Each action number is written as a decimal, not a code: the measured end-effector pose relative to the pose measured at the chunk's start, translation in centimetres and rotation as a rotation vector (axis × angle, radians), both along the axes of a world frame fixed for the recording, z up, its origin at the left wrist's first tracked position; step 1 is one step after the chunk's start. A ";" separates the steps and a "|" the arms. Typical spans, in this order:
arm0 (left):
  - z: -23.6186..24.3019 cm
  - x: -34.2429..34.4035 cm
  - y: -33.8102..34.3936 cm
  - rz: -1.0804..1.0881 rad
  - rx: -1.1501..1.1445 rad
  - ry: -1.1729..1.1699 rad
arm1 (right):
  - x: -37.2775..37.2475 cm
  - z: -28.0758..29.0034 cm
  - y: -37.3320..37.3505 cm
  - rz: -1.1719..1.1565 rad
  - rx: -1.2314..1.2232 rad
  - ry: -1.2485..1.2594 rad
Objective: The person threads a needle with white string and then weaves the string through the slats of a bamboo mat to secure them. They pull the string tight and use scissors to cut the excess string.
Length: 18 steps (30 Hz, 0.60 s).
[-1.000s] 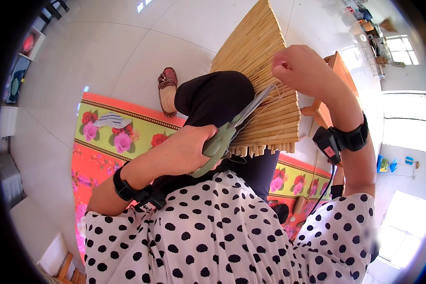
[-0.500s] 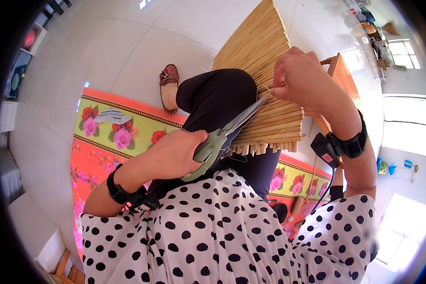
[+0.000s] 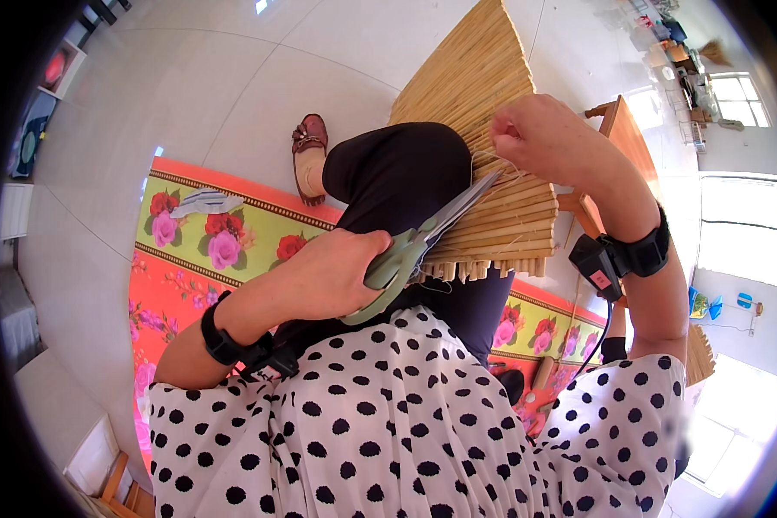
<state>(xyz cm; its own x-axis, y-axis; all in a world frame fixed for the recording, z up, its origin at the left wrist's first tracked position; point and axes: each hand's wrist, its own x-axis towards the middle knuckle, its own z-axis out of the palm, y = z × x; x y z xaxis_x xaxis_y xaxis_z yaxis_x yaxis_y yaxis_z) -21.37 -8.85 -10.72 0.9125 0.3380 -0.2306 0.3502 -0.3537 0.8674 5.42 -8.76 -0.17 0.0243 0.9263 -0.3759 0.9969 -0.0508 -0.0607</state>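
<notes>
A mat of straw-coloured stalks (image 3: 466, 73), tied side by side with pale thread, slants across my lap and right knee area. My left hand (image 3: 341, 272) grips a pair of scissors (image 3: 401, 259) by their green handles. The scissors' blades point up and right over the stalks, close together, with the tips near a loose thread (image 3: 492, 156). My right hand (image 3: 535, 134) is closed above the mat's right side, its fingers curled inward. The thread passes just below those fingers. Whether its end is pinched in them is hidden.
A red and green flowered mat (image 3: 224, 246) lies beneath me, with a striped cloth (image 3: 207, 202) on it. A wooden stool or bench (image 3: 626, 142) stands to the right. Another straw bundle (image 3: 699, 354) shows behind my right arm.
My right hand has turned and shifted slightly down from the mat's edge. The scissors have moved a little to the right and up along the stalks.
</notes>
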 end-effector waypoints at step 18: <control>0.9 0.8 0.0 -0.033 -0.044 0.088 | 0.5 0.2 -0.2 -0.060 0.035 0.226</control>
